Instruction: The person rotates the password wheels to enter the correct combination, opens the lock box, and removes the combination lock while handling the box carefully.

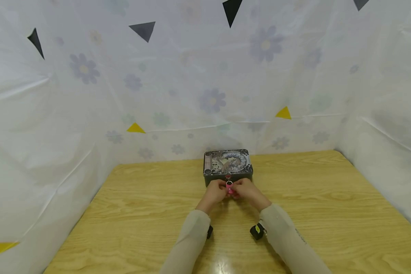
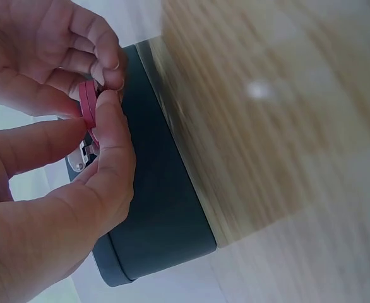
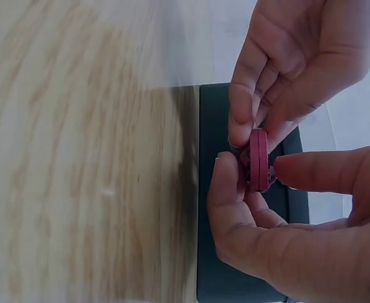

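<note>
A dark tin box with a printed lid (image 1: 227, 161) lies flat, its clasp at the front side. On that clasp hangs a small pink-red padlock (image 1: 230, 188), seen edge-on as a red body (image 3: 258, 160) in the right wrist view. My left hand (image 1: 215, 194) pinches its left side between thumb and fingers; in the left wrist view this hand (image 2: 65, 202) is the nearer one. From the other side my right hand (image 1: 250, 192) pinches the padlock too, thumb and fingertips around it (image 3: 298, 233). Fingers partly cover the padlock and clasp.
The box stands near the back edge of a wooden table (image 1: 150, 213). White flower-patterned sheeting (image 1: 178, 76) hangs behind and at both sides, with black, grey and yellow triangles on it. A small black device (image 1: 257, 231) is by the right sleeve.
</note>
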Action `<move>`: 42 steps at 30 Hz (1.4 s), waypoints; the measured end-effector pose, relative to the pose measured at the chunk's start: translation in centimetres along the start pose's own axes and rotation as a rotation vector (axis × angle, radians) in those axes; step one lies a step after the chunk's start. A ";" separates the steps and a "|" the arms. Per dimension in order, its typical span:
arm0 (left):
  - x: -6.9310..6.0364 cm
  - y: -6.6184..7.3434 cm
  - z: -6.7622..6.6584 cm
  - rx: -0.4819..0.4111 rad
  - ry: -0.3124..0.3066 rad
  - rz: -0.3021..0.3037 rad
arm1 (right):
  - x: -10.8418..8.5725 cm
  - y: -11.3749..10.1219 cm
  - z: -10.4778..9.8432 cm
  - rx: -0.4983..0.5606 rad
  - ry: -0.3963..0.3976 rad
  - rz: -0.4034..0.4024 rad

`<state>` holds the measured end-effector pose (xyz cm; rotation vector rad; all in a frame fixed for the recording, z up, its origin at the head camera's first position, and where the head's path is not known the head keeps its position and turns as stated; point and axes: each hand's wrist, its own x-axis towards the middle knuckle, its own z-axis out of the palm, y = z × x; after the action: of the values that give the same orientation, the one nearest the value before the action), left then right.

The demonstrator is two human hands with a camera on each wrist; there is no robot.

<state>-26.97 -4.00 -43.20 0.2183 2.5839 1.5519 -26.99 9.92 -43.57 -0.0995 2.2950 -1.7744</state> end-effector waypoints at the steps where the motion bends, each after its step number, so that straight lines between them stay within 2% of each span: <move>1: 0.0 0.1 -0.1 0.009 0.002 0.000 | 0.0 0.0 0.0 0.008 -0.005 0.009; 5: -0.2 0.3 -0.2 0.018 0.002 -0.005 | 0.0 -0.3 0.2 0.041 -0.016 0.048; 11: -0.3 0.3 -0.1 -0.043 -0.001 -0.018 | 0.1 -0.1 0.5 0.154 -0.025 0.108; 19: -0.2 0.2 0.0 -0.081 -0.002 -0.012 | 0.2 0.0 0.6 0.246 -0.019 0.131; 31: -0.1 0.0 0.0 -0.083 0.003 -0.008 | 0.2 -0.2 0.6 0.210 -0.012 0.137; 37: -0.3 0.1 0.0 -0.053 0.014 -0.006 | 0.2 -0.3 0.8 0.188 -0.005 0.116; 39: 0.0 0.0 0.2 -0.055 0.018 -0.017 | 0.2 -0.2 0.9 0.189 0.000 0.114; 42: 1.2 -1.4 0.6 -0.064 0.019 -0.021 | 0.3 -0.2 0.9 0.181 0.003 0.123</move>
<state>-28.15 -3.88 -44.77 0.1707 2.5373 1.6352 -27.08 8.99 -43.62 0.0736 2.0819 -1.9082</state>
